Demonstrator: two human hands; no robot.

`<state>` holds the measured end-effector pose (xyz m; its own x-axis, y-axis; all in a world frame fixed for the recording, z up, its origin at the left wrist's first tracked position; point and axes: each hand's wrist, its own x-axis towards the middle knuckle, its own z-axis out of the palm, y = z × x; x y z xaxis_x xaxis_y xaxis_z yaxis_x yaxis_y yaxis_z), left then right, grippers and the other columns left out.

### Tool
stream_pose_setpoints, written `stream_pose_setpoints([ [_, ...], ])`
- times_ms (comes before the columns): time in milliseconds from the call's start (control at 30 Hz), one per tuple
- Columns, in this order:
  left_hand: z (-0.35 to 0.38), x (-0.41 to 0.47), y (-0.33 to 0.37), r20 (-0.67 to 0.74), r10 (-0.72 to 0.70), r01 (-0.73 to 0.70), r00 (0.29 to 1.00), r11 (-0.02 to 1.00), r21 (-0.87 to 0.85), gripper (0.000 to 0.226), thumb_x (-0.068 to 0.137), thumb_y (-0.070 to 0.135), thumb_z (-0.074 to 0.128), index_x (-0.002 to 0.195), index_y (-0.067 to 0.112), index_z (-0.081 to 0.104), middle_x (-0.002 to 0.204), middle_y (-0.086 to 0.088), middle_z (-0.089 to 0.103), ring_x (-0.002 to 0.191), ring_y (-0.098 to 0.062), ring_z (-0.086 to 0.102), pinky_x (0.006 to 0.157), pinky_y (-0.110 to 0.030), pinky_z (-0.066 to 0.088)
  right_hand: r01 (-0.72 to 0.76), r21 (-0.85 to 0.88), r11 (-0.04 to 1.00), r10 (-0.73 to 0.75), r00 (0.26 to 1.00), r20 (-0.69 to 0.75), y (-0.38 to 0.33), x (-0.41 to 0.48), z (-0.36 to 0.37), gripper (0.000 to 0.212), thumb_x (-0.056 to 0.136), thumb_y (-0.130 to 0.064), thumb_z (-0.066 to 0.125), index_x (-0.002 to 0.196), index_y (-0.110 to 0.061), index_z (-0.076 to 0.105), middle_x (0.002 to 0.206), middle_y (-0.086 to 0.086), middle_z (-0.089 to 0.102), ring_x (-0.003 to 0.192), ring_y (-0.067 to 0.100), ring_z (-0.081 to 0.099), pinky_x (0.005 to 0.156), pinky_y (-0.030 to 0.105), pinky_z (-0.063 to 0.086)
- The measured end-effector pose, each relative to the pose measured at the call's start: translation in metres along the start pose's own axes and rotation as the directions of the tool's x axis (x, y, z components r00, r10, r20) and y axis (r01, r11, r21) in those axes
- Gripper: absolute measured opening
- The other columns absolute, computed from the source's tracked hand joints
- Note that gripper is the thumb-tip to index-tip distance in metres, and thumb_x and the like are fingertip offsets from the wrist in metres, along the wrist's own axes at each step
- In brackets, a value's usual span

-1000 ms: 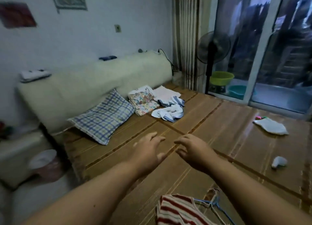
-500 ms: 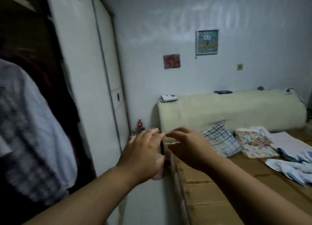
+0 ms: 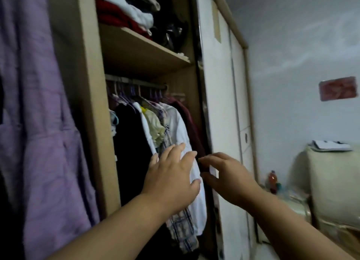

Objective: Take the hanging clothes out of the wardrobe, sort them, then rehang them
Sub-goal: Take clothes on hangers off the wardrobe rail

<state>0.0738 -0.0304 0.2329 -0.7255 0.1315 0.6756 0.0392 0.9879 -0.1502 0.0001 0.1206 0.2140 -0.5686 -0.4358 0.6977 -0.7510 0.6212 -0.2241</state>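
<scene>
The open wardrobe (image 3: 93,123) fills the left and middle of the view. Several garments hang from its rail (image 3: 136,83): a black one (image 3: 132,142), a pale yellow one (image 3: 155,127), a white shirt (image 3: 179,127), a plaid piece (image 3: 181,228) below it and a dark red one (image 3: 192,127) at the right. My left hand (image 3: 171,179) is raised in front of the white shirt with its fingers spread and straight. My right hand (image 3: 228,178) reaches beside it toward the dark gap at the door edge, fingers extended and empty.
A purple garment (image 3: 42,142) hangs at the far left. Folded clothes (image 3: 126,8) lie on the shelf above the rail. White sliding doors (image 3: 220,123) stand to the right; further right are the cream headboard (image 3: 335,181) and a red bottle (image 3: 272,181).
The view has swung left from the bed to the open wardrobe. Both hands, still empty, now reach up to the hanging clothes.
</scene>
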Motion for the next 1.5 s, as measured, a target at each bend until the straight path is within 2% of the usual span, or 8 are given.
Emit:
stream_pose_setpoints([
  [200, -0.036, 0.024, -0.037, -0.056, -0.093, 0.103, 0.994, 0.969, 0.226, 0.062, 0.086, 0.055, 0.042, 0.143, 0.038, 0.025, 0.157, 0.004, 0.012, 0.145, -0.019, 0.007, 0.115, -0.046, 0.011, 0.188, 0.144, 0.972, -0.182, 0.982, -0.054, -0.019, 0.083, 0.019, 0.04, 0.088, -0.037, 0.06, 0.128, -0.032, 0.056, 0.122, -0.005, 0.058, 0.111, 0.014, 0.056, 0.093, 0.031, 0.045],
  [367, -0.068, 0.053, -0.068, -0.233, -0.115, 0.22, 0.966, 0.838, 0.499, 0.054, 0.068, 0.052, 0.047, 0.116, 0.03, 0.06, 0.128, -0.004, 0.058, 0.129, -0.029, 0.046, 0.101, -0.058, 0.035, 0.318, 0.258, 0.912, -0.31, 0.948, -0.073, -0.031, 0.16, 0.031, 0.042, 0.089, -0.036, 0.059, 0.129, -0.03, 0.054, 0.123, -0.004, 0.057, 0.111, 0.014, 0.053, 0.09, 0.027, 0.04],
  [767, -0.107, 0.112, -0.111, -0.393, -0.209, 0.444, 0.895, 0.476, 0.759, 0.049, 0.074, 0.045, 0.049, 0.118, 0.028, 0.062, 0.134, -0.003, 0.054, 0.14, -0.025, 0.029, 0.109, -0.058, 0.021, 0.478, 0.613, 0.629, -0.477, 0.86, -0.181, -0.097, 0.292, 0.088, 0.035, 0.091, -0.015, 0.053, 0.125, -0.016, 0.059, 0.121, 0.004, 0.065, 0.115, 0.021, 0.057, 0.094, 0.027, 0.041],
  [900, -0.105, 0.112, -0.109, -0.4, -0.21, 0.452, 0.892, 0.426, 0.784, 0.045, 0.076, 0.042, 0.041, 0.112, 0.03, 0.064, 0.131, 0.0, 0.056, 0.139, -0.025, 0.031, 0.109, -0.055, 0.02, 0.456, 0.625, 0.634, -0.495, 0.86, -0.124, -0.125, 0.328, 0.113, 0.034, 0.089, -0.018, 0.052, 0.122, -0.018, 0.059, 0.12, 0.008, 0.065, 0.115, 0.028, 0.057, 0.099, 0.034, 0.041],
  [967, -0.105, 0.112, -0.109, -0.395, -0.215, 0.449, 0.893, 0.407, 0.795, 0.043, 0.077, 0.041, 0.039, 0.11, 0.03, 0.065, 0.129, 0.0, 0.057, 0.139, -0.025, 0.031, 0.109, -0.057, 0.021, 0.411, 0.645, 0.644, -0.482, 0.873, -0.076, -0.136, 0.343, 0.124, 0.03, 0.087, -0.019, 0.053, 0.116, -0.017, 0.061, 0.115, 0.011, 0.066, 0.11, 0.029, 0.058, 0.09, 0.032, 0.043],
  [1200, -0.104, 0.113, -0.109, -0.4, -0.242, 0.465, 0.884, 0.367, 0.806, 0.042, 0.076, 0.042, 0.037, 0.104, 0.032, 0.066, 0.125, 0.003, 0.059, 0.139, -0.024, 0.032, 0.108, -0.058, 0.023, 0.271, 0.52, 0.81, -0.422, 0.885, 0.195, -0.152, 0.374, 0.149, 0.03, 0.094, -0.015, 0.048, 0.119, -0.001, 0.053, 0.123, 0.018, 0.058, 0.114, 0.033, 0.056, 0.088, 0.032, 0.045],
  [1400, -0.103, 0.112, -0.11, -0.429, -0.231, 0.487, 0.873, 0.377, 0.788, 0.038, 0.078, 0.042, 0.036, 0.1, 0.033, 0.066, 0.122, 0.006, 0.06, 0.139, -0.021, 0.032, 0.11, -0.054, 0.022, 0.304, 0.58, 0.756, -0.385, 0.923, 0.018, -0.151, 0.381, 0.151, 0.021, 0.095, -0.015, 0.043, 0.106, -0.007, 0.058, 0.11, 0.018, 0.065, 0.104, 0.034, 0.059, 0.078, 0.032, 0.045],
  [1500, -0.103, 0.112, -0.111, -0.436, -0.214, 0.486, 0.874, 0.386, 0.784, 0.037, 0.077, 0.042, 0.037, 0.099, 0.033, 0.066, 0.122, 0.006, 0.059, 0.138, -0.021, 0.031, 0.111, -0.052, 0.018, 0.339, 0.604, 0.722, -0.351, 0.931, -0.103, -0.147, 0.379, 0.138, 0.023, 0.097, -0.019, 0.04, 0.106, -0.011, 0.059, 0.106, 0.014, 0.067, 0.104, 0.033, 0.058, 0.083, 0.034, 0.039],
])
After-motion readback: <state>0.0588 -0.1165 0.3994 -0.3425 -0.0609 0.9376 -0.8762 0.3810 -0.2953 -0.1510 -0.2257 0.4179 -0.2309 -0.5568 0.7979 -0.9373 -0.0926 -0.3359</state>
